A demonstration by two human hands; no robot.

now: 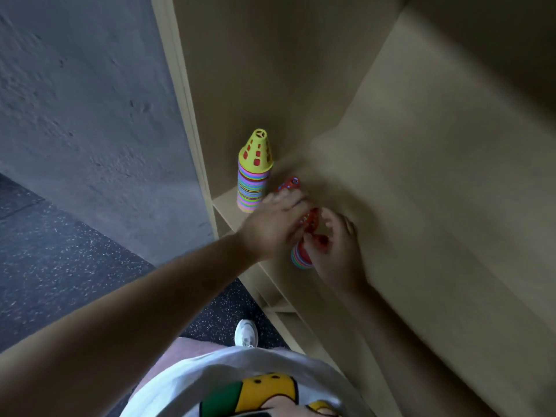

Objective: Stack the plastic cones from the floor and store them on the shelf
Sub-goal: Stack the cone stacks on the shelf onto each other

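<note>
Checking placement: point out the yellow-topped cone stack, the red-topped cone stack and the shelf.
yellow-topped cone stack (252, 188), head view, striped rims.
red-topped cone stack (289, 183), head view, red tip.
shelf (230, 206), head view, bare front corner.

Both hands are holding a red-topped cone stack (302, 236) on the wooden shelf (391, 164): left hand (275, 225) gripping up top, right hand (335, 248) lower down. A yellow-topped stack (254, 173) is standing just beside it.

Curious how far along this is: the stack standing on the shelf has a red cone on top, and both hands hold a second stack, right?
Not quite: the head view shows a yellow cone on top of the standing stack on the shelf. The left hand and right hand do hold a second stack.
</note>
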